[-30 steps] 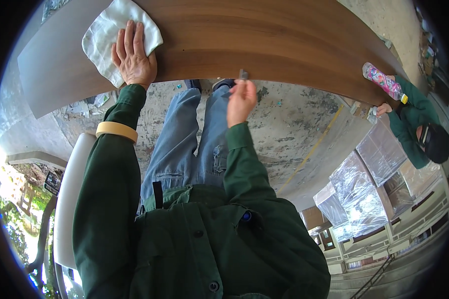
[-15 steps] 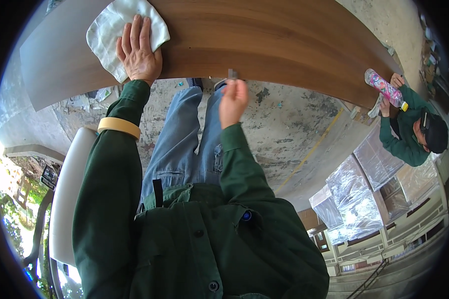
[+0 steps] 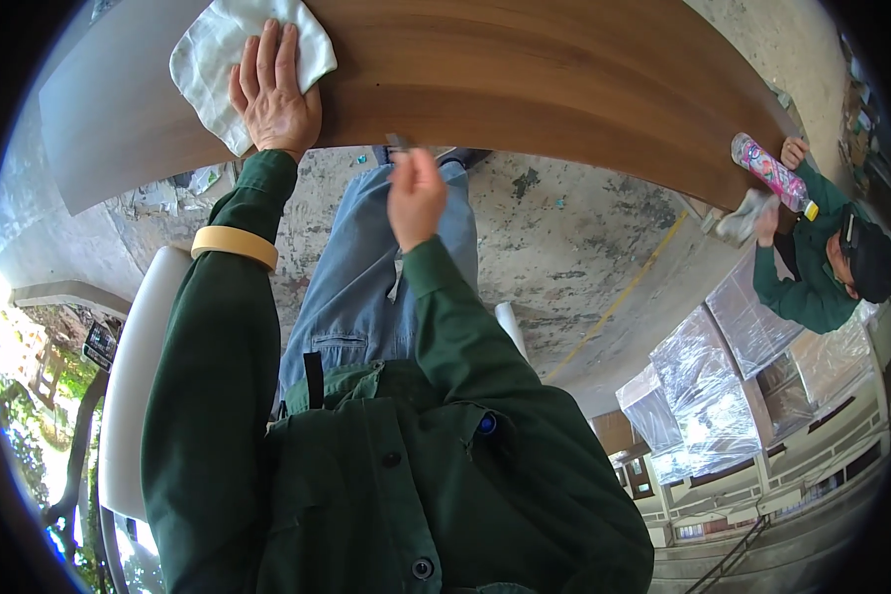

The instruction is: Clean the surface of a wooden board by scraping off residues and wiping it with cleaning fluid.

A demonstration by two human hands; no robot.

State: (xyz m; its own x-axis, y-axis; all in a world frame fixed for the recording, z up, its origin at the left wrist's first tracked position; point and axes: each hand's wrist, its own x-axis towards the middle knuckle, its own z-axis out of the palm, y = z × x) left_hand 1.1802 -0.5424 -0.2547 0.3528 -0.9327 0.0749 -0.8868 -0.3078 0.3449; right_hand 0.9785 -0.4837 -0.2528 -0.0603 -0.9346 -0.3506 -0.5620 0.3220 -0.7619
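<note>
A long brown wood-grain board (image 3: 525, 79) lies across the top of the view. My left hand (image 3: 281, 111) rests flat, fingers stretched, on a white cloth (image 3: 208, 74) spread over the board's left part. A tan ring like a tape roll (image 3: 234, 245) sits around my left forearm. At the board's near edge, my right hand (image 3: 415, 203) is closed, blurred by motion, pinching a small flat grey blade-like piece (image 3: 396, 142). The piece's tip touches or overlaps the edge; I cannot tell which. Its exact kind is too small to make out.
At the right end another person (image 3: 812, 262) in a dark green shirt handles a white cloth (image 3: 744, 216) next to a pink bottle (image 3: 770, 172). Plastic-wrapped stacks (image 3: 698, 381) stand behind. A large white roll (image 3: 141, 396) is at my left, over a worn concrete floor (image 3: 554, 247).
My right hand has moved left along the board's near edge with the grey piece. My left hand stays on the cloth. The other person's cloth has shifted.
</note>
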